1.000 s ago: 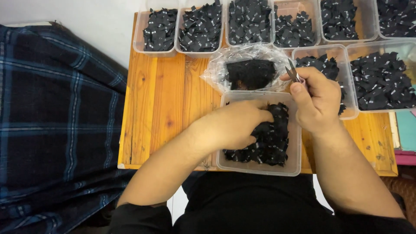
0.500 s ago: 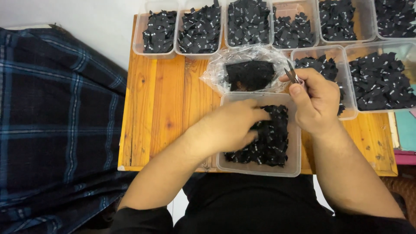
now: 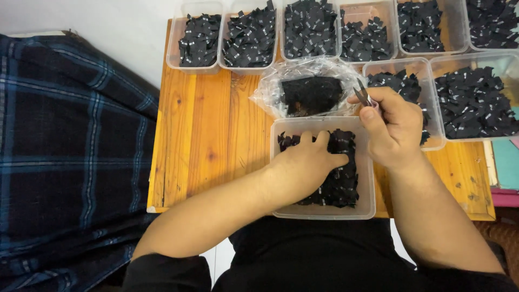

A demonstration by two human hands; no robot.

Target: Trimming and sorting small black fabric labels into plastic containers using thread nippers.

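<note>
**Hands at a tub of black labels**

Nearest, a clear tub (image 3: 323,208) of small black labels (image 3: 338,181) sits at the table (image 3: 205,124) edge. The left hand (image 3: 305,162) is laid flat on the labels, fingers slightly spread, having slid a little further in than a second ago. The right hand (image 3: 392,130) is closed around small snips (image 3: 362,93), unmoved (blades barely visible). Beyond, a plastic bag (image 3: 311,92), then more tubs (image 3: 251,38).

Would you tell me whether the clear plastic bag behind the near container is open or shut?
Cannot tell: the clear plastic bag lies crumpled around a black bundle, its mouth not visible.
</note>
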